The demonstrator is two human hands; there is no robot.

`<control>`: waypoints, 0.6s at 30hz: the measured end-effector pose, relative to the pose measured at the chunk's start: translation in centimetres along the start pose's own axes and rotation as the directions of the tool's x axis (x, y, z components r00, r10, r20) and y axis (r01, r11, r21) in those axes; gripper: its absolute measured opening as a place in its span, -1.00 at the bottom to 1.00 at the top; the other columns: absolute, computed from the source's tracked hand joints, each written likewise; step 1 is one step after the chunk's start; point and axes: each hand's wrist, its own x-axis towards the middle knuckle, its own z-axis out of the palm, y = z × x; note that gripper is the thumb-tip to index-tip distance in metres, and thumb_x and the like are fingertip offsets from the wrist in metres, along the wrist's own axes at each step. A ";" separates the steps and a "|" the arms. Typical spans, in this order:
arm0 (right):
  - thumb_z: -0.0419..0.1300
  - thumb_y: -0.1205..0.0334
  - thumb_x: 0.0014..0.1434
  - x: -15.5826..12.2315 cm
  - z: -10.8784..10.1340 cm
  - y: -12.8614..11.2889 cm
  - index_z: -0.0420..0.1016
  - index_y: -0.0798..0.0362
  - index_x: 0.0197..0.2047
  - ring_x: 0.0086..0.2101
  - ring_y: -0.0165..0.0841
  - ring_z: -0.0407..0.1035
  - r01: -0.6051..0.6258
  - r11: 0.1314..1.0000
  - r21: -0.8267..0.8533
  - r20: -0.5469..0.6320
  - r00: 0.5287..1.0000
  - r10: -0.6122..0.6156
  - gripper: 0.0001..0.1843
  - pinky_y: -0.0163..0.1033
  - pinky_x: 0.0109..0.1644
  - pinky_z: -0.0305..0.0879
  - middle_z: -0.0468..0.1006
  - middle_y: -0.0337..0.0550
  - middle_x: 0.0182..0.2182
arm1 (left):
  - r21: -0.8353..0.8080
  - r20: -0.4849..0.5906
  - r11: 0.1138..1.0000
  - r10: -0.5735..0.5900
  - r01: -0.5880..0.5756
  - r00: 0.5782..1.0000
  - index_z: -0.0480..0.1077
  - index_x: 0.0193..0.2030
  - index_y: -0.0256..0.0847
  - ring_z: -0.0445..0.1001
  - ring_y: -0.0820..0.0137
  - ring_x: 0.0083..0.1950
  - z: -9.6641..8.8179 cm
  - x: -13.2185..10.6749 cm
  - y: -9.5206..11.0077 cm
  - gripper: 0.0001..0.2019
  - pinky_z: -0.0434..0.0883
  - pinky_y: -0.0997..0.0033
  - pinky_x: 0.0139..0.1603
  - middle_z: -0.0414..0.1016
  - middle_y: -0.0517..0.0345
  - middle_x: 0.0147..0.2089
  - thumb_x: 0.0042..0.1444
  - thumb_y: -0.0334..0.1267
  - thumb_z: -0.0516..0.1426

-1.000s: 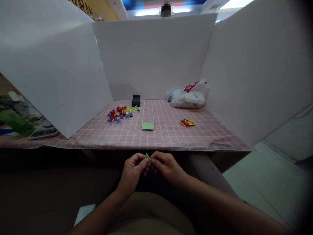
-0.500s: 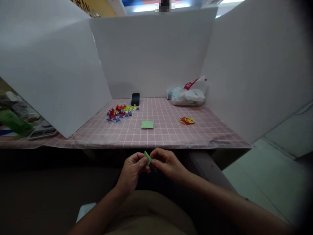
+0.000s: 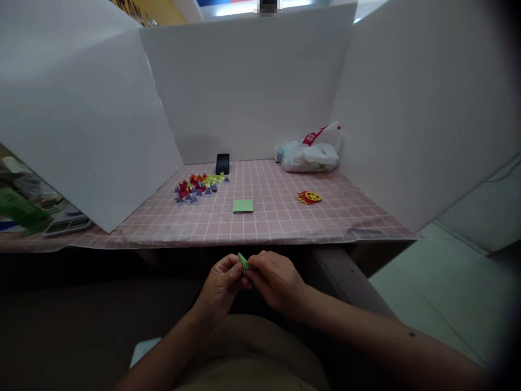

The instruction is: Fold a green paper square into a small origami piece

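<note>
Below the table's front edge, my left hand [image 3: 220,285] and my right hand [image 3: 277,282] meet over my lap, both pinching a small folded green paper piece [image 3: 243,262] between thumb and fingers. On the pink checked tablecloth [image 3: 264,217] lies a stack of green paper squares [image 3: 243,205] straight ahead. A pile of small folded paper triangles [image 3: 197,188] in purple, red, orange and yellow lies to its left.
White foam boards [image 3: 248,87] wall the table at left, back and right. A black phone [image 3: 222,163] leans at the back, a white plastic bag [image 3: 311,155] sits at back right, and a red and yellow paper shape [image 3: 309,197] lies on the right. A calculator [image 3: 67,225] rests outside the left board.
My hands have stayed together on the green piece, the right fingers closing in over it. The view has tilted slightly, so the table sits a bit higher in the picture.
</note>
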 end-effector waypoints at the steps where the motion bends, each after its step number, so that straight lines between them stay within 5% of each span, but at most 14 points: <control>1: 0.04 0.40 0.28 0.0 0.0 0.0 0.36 0.12 -0.23 -0.44 -0.36 0.31 0.033 0.998 -0.044 -0.007 0.999 -0.034 -0.91 -0.26 -0.34 0.25 0.48 -0.11 -0.44 | 0.007 0.007 1.000 0.007 -0.007 1.000 0.43 -0.41 -0.30 0.37 0.59 -0.51 0.0 0.0 0.0 -0.78 0.39 0.59 -0.43 0.44 0.25 -0.49 -0.02 -0.24 0.36; 18: 0.08 0.41 0.28 -0.2 0.4 0.7 0.42 0.17 -0.22 -0.38 -0.32 0.40 0.178 0.964 -0.200 -0.031 0.982 -0.188 -0.90 -0.21 -0.27 0.33 0.52 -0.09 -0.44 | 0.023 -0.019 0.999 0.040 -0.040 0.999 0.42 -0.43 -0.29 0.39 0.56 -0.49 0.6 -0.2 0.0 -0.78 0.36 0.59 -0.41 0.44 0.24 -0.50 0.00 -0.23 0.34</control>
